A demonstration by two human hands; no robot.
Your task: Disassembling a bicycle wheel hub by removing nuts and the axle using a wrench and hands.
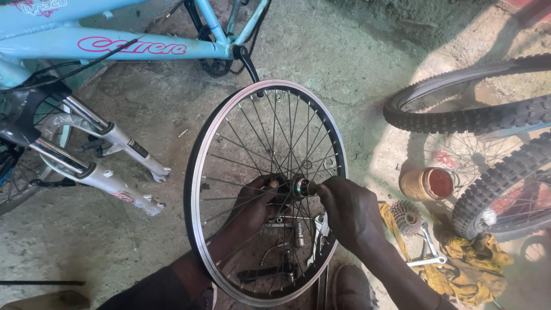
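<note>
1. A rough grey concrete floor, stained and dusty, carries everything.
2. A squat brown plastic jar lies on it at right.
3. Just below the jar sits a toothed metal cog cluster.
4. A crumpled yellow rag spreads beside it, with a silver metal spanner on top.
5. Knobby black tyred wheels rest at right.

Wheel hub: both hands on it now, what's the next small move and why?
Probably turn the small part at the hub end a little further with the right hand. Its fingertips pinch that end, while the left hand reaches through the spokes and grips the hub's far side, bracing the bare wheel upright. Whether it is loosening or tightening cannot be told.
</note>
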